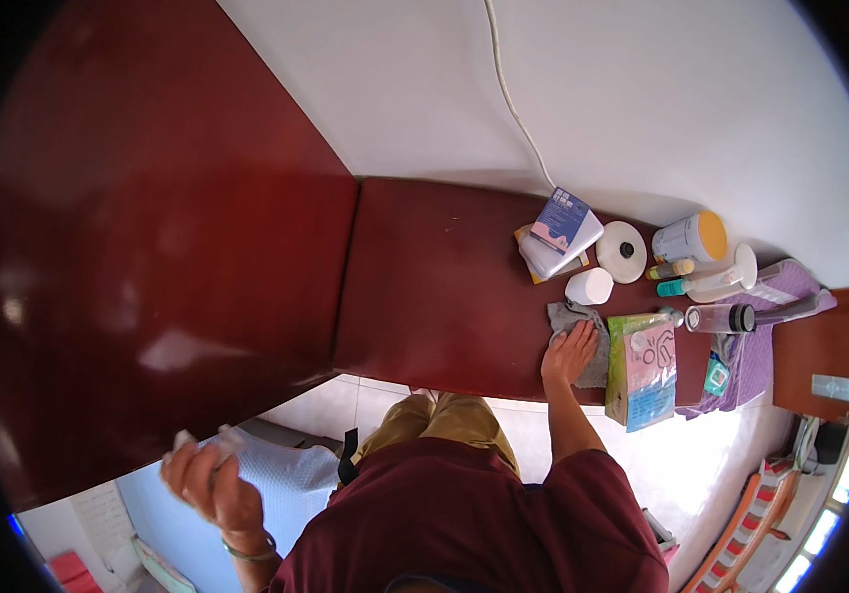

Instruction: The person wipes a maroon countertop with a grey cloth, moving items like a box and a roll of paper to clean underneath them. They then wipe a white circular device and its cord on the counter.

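Note:
My right hand (pixel 569 354) lies with its fingers stretched out flat on a crumpled grey cloth (pixel 597 368), pressing it on the dark red tabletop (pixel 434 296). Just right of the cloth is a green, pink and blue plastic package (pixel 646 366), which reaches past the near edge. A small white container (pixel 589 286) stands right behind the cloth. Raised at the lower left, apart from the table, my left hand (pixel 215 486) has its fingers curled. Something whitish shows at its blurred fingertips; what it is I cannot make out.
Behind stand a blue-and-white box (pixel 563 219) on a white case, a round white lid (pixel 622 253) with a black knob, and a tub (pixel 693 237) with a yellow lid. A clear bottle (pixel 719 318) lies near a purple quilted cloth (pixel 745 371). A tall dark red panel (pixel 158 227) rises left.

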Demonstrator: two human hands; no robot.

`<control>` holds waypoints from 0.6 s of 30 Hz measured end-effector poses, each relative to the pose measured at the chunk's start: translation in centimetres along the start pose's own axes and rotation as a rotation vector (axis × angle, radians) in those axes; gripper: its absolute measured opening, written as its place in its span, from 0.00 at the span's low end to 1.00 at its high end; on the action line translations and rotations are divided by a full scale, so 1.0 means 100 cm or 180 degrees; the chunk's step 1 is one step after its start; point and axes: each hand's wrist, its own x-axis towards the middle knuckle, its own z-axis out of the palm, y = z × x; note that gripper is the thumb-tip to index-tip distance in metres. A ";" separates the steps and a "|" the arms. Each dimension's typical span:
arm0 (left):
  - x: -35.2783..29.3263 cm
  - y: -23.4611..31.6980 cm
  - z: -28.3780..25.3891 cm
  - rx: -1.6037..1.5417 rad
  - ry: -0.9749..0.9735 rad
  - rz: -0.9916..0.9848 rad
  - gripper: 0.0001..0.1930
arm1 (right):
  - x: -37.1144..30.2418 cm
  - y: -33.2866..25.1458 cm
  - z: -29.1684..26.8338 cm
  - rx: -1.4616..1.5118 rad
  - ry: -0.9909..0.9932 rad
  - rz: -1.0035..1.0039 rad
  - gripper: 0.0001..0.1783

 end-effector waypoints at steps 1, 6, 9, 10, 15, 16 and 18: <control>0.001 0.005 0.006 -0.0279 -0.0166 -0.0134 0.09 | 0.003 0.000 0.001 -0.0160 0.0005 0.0167 0.31; -0.022 0.018 0.059 -0.1964 -0.0457 -0.0928 0.12 | 0.017 0.007 0.008 -0.0369 -0.0076 0.0188 0.32; -0.032 0.031 0.091 -0.2948 -0.1153 -0.1935 0.12 | 0.022 0.018 0.013 -0.0400 -0.0106 -0.0072 0.32; -0.030 0.037 0.101 -0.3202 -0.1302 -0.2047 0.10 | 0.022 0.022 0.014 -0.0391 -0.0145 -0.0166 0.33; -0.009 0.070 0.178 -0.3983 -0.2169 -0.2550 0.05 | 0.033 0.033 0.010 0.0026 -0.0169 -0.0741 0.31; 0.001 0.081 0.197 -0.3861 -0.2377 -0.2458 0.06 | 0.033 0.035 0.007 0.0092 -0.0211 -0.0768 0.31; 0.037 0.107 0.236 -0.3593 -0.2718 -0.2245 0.09 | 0.038 0.043 0.009 0.0337 -0.0062 -0.0919 0.31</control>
